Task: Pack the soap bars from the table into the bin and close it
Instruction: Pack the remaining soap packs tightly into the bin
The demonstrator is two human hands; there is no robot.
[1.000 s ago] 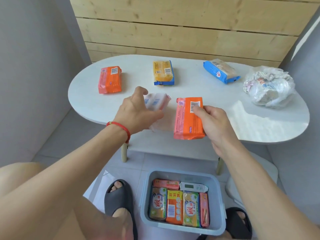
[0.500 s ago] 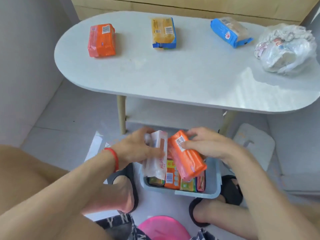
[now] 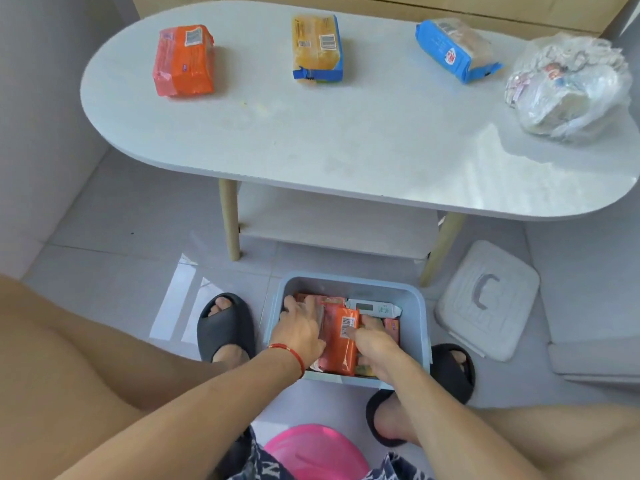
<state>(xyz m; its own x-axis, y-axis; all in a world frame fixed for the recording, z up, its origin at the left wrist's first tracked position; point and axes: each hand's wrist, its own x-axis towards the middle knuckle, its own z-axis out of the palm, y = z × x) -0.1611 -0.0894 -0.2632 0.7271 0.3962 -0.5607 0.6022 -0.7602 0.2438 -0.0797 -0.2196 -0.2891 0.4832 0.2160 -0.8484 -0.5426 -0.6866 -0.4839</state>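
Reaching down into the blue bin (image 3: 412,327) on the floor, both hands are seen among the soap packs. An orange soap bar (image 3: 341,341) is held by the right hand (image 3: 375,344), whose fingers (image 3: 351,332) are closed on its barcode end. A pale soap pack (image 3: 320,315) is pressed under the left hand (image 3: 299,332), and its fingers are curled over the pack. A red string (image 3: 291,353) is worn on that wrist. More packs are seen lying in the bin, with a white one (image 3: 374,309) at the back. Three soap bars are left on the white surface (image 3: 346,143): an orange one (image 3: 183,60), a yellow one (image 3: 317,48) and a blue one (image 3: 457,50), well apart. A clear plastic bag (image 3: 568,86) is seen at the right end. The white lid (image 3: 486,299) lies on the floor beside the bin.
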